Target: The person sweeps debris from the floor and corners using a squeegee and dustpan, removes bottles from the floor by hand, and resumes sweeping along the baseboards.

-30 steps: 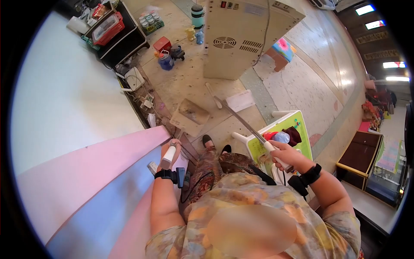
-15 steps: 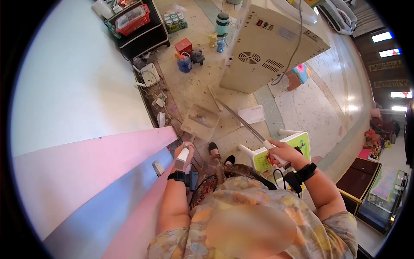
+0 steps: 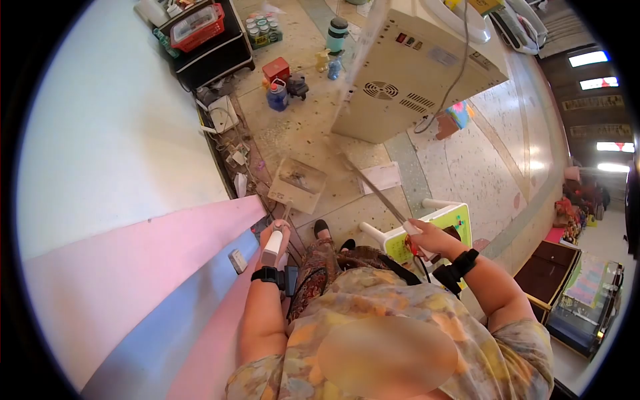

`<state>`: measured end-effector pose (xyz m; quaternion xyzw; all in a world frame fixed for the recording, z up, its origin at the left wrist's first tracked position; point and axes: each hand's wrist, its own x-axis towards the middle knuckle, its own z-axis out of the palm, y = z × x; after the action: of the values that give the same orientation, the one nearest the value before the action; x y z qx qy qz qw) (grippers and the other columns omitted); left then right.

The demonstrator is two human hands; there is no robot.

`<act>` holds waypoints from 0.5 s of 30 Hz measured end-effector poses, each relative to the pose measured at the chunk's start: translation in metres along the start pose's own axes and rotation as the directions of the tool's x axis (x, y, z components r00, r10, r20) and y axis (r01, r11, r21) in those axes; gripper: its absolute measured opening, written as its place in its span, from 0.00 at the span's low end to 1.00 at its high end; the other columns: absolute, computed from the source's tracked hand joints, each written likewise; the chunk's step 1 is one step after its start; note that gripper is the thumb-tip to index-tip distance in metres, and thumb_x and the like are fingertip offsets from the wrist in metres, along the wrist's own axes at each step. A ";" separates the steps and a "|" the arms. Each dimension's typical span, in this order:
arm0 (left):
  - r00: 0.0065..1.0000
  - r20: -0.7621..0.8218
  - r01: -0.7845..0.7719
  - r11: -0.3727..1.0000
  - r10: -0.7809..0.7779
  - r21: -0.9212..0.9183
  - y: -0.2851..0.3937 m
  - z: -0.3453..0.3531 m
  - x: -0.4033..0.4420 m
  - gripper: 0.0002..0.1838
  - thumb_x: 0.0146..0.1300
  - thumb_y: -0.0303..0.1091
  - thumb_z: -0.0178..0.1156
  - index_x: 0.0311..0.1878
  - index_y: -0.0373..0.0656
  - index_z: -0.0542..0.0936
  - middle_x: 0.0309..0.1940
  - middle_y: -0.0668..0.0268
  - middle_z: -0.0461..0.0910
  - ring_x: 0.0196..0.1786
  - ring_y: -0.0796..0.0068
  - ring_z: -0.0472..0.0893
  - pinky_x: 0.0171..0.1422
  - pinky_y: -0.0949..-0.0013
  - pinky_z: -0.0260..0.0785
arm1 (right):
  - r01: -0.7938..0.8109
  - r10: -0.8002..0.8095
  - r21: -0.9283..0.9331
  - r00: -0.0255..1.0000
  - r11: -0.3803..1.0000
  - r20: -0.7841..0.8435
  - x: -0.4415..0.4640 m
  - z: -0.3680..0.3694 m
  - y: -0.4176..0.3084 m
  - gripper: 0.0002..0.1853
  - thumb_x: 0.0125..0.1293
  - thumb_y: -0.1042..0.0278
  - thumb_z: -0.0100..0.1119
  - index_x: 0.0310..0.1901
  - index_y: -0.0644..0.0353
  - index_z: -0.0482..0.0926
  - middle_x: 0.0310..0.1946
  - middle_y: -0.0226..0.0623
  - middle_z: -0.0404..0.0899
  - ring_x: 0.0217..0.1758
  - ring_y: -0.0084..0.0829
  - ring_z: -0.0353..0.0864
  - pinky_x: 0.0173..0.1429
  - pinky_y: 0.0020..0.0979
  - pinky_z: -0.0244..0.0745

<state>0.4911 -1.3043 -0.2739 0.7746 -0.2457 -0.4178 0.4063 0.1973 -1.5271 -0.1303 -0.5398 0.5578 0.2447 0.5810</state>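
My left hand [image 3: 275, 235] is closed around the pale handle of a long-handled dustpan [image 3: 308, 202]. The pan rests on the floor ahead of my feet, with grey debris [image 3: 301, 177] in it. On the other side, my right hand [image 3: 435, 240] grips the upper end of a broom [image 3: 381, 197]. Its thin metal pole slants forward and left to the floor. The broom's head, smeared by motion, is just beyond the pan and apart from it, near the large beige machine [image 3: 400, 73].
A white-and-green stool [image 3: 457, 223] stands below my right hand. Cables and a white box [image 3: 223, 115] line the wall on the left. Farther forward are a blue jug [image 3: 277, 97], a red box [image 3: 275, 69] and a bottle [image 3: 337, 33]. White paper [image 3: 381, 177] lies on the floor.
The broom head has shifted slightly right, away from the dustpan, and is now blurred. Both hands keep their grips. The whole view has shifted a little.
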 end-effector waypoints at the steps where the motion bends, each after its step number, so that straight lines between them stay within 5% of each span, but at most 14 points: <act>1: 1.000 -0.002 0.022 1.000 -0.022 0.008 -0.002 0.002 0.003 0.05 0.56 0.32 0.50 0.29 0.41 0.72 0.25 0.62 0.73 0.28 0.70 0.72 0.36 0.70 0.65 | -0.003 0.003 0.005 1.000 1.000 -0.005 0.003 0.006 -0.003 0.32 0.53 0.71 0.47 0.62 0.60 0.54 0.17 0.37 0.72 0.15 0.26 0.71 0.18 0.28 0.68; 3: 1.000 -0.014 -0.004 1.000 0.004 0.025 -0.005 0.006 0.008 0.04 0.56 0.31 0.50 0.29 0.43 0.72 0.22 0.66 0.72 0.26 0.75 0.71 0.32 0.72 0.64 | -0.001 -0.016 0.149 0.994 0.989 0.111 0.010 0.017 -0.013 0.32 0.54 0.70 0.46 0.62 0.59 0.53 0.17 0.35 0.71 0.15 0.25 0.70 0.18 0.26 0.67; 7: 0.998 -0.029 -0.063 0.998 0.062 -0.018 -0.013 0.008 0.012 0.04 0.57 0.31 0.50 0.29 0.45 0.73 0.19 0.70 0.69 0.22 0.79 0.70 0.27 0.74 0.62 | 0.041 -0.051 0.134 0.996 0.990 0.068 0.004 0.005 -0.008 0.31 0.55 0.72 0.45 0.63 0.60 0.52 0.15 0.34 0.70 0.13 0.24 0.68 0.16 0.25 0.65; 8: 0.998 -0.027 -0.063 0.998 0.062 -0.017 -0.014 0.009 0.013 0.04 0.57 0.31 0.50 0.29 0.45 0.73 0.19 0.70 0.69 0.22 0.79 0.70 0.27 0.74 0.62 | 0.086 -0.087 -0.026 0.996 0.996 -0.031 -0.001 0.000 -0.005 0.31 0.53 0.69 0.47 0.61 0.59 0.57 0.20 0.36 0.73 0.16 0.24 0.71 0.20 0.25 0.68; 11: 1.000 -0.003 -0.006 1.000 0.006 0.029 -0.012 0.007 0.014 0.04 0.57 0.31 0.49 0.29 0.45 0.73 0.18 0.70 0.69 0.22 0.80 0.69 0.26 0.74 0.62 | 0.049 -0.054 -0.075 0.996 0.996 -0.065 -0.025 -0.014 -0.007 0.30 0.53 0.69 0.48 0.61 0.60 0.58 0.21 0.39 0.74 0.17 0.23 0.71 0.22 0.25 0.68; 15: 1.000 0.005 -0.028 0.999 0.028 -0.025 -0.013 0.009 0.014 0.04 0.56 0.31 0.50 0.29 0.43 0.72 0.22 0.66 0.71 0.25 0.75 0.71 0.32 0.72 0.63 | 0.131 -0.234 -0.446 0.955 0.885 -0.184 -0.022 -0.045 0.032 0.29 0.51 0.66 0.51 0.57 0.62 0.63 0.28 0.50 0.77 0.28 0.37 0.78 0.36 0.32 0.72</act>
<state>0.4913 -1.3106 -0.2940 0.7648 -0.2523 -0.4173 0.4210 0.1464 -1.5509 -0.1125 -0.7295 0.5006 0.2406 0.3992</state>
